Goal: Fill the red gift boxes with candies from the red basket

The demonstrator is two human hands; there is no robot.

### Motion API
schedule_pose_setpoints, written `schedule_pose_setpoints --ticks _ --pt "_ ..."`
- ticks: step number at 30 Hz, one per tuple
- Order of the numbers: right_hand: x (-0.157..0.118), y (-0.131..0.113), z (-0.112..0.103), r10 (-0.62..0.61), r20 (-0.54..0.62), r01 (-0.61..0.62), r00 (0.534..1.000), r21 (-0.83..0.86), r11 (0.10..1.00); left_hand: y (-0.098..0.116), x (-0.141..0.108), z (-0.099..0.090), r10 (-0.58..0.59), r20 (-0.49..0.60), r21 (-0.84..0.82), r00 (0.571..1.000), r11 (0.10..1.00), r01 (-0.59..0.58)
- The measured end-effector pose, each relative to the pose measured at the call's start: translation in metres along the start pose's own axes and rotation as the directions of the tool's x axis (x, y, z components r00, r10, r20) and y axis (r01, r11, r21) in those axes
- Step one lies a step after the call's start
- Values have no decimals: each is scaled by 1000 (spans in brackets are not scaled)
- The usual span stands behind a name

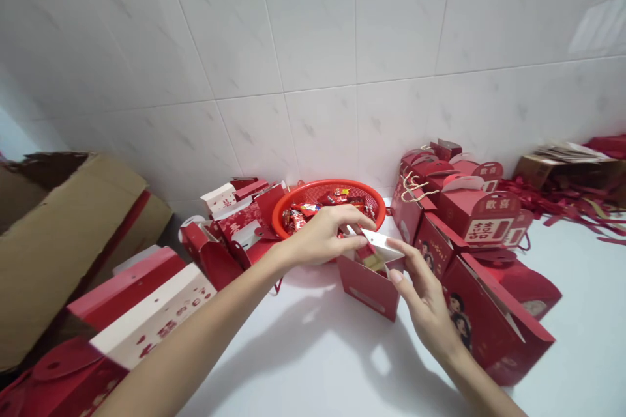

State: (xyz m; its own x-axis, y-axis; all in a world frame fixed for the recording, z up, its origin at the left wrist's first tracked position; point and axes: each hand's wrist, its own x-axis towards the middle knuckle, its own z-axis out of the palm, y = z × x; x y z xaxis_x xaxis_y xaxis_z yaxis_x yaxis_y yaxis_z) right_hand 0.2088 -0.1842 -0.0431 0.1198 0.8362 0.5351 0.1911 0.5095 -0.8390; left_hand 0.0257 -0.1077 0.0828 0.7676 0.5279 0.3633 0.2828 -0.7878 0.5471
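A small red gift box (369, 287) stands on the white table in front of me, its top partly open with white inner flaps and something pale yellow inside. My left hand (332, 231) pinches the far left side of its top flap. On the right side, my right hand (420, 293) grips a flap and the box's corner between thumb and fingers. Just behind my left hand is a red plastic basket (281, 208) holding wrapped candies (298, 218), partly covered by the hand.
Several red gift boxes (493, 225) crowd the right side, some with rope handles. More boxes (190, 260) stand on the left beside a large cardboard carton (63, 241). Red ribbons (533, 199) lie at the far right by a tiled wall (323, 26).
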Motion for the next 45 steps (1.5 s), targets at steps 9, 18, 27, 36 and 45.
schedule_pose_setpoints --ticks 9,18,27,36,45 --pt "-1 0 1 29 -14 -29 999 15 999 -38 -3 -20 -272 -267 3 925 959 283" --pt "-4 1 1 51 1 -51 999 -7 999 -112 -9 -32 -558 -207 215 804 776 593" --pt "-4 6 3 3 2 -3 1000 -76 997 -133 5 -6 -617 -119 294 778 726 621" --pt "-3 1 3 -136 81 147 987 -152 977 -117 4 -15 -580 -236 273 780 731 626" --pt "-4 -1 5 -122 60 131 991 -178 975 -15 8 -6 -192 -196 -266 962 954 137"
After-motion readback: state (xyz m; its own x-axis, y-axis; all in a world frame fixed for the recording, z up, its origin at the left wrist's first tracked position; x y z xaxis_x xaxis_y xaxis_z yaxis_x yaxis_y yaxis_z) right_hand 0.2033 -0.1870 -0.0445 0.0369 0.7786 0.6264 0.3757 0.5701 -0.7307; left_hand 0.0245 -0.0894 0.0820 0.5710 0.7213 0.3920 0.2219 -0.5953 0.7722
